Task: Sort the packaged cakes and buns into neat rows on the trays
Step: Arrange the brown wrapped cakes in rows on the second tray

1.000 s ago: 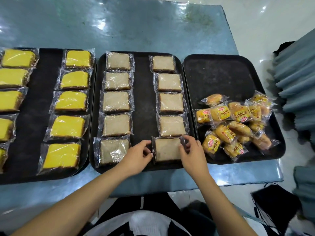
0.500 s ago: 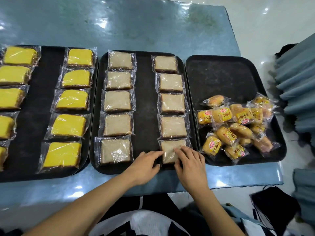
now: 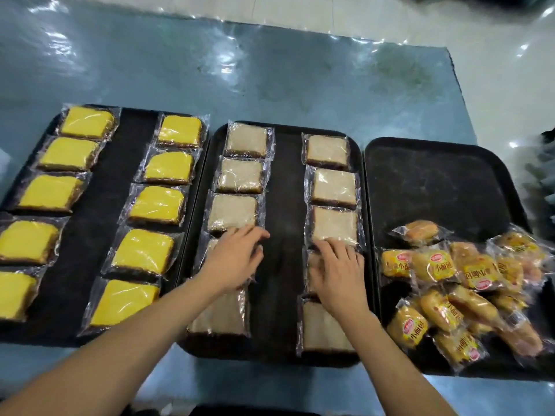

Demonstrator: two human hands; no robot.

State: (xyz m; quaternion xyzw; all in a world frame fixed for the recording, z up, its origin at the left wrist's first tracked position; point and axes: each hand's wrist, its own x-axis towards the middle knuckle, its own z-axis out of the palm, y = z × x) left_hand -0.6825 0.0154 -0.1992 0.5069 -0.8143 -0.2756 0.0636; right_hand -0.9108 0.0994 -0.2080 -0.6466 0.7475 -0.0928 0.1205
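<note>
Three black trays lie side by side. The middle tray (image 3: pixel 285 205) holds pale brown packaged cakes in two rows. My left hand (image 3: pixel 234 259) lies flat, fingers straight, on the fourth cake of the left row (image 3: pixel 210 250). My right hand (image 3: pixel 339 271) lies flat on the fourth cake of the right row (image 3: pixel 312 265), fingertips reaching the third cake (image 3: pixel 335 225). The left tray (image 3: pixel 99 205) carries yellow packaged cakes (image 3: pixel 144 252) in two rows. A loose heap of small packaged buns (image 3: pixel 444 295) sits in the near part of the right tray (image 3: pixel 435 181).
The trays sit on a glossy blue-grey table (image 3: pixel 270 70) whose far half is bare. The far half of the right tray holds nothing. The table's right edge (image 3: pixel 462 94) borders a pale floor. Something dark and blurred shows at the far right.
Both hands have left the nearest cake of the right row and moved forward. The left hand now lies on the left row, the right on the right row. The camera has come closer.
</note>
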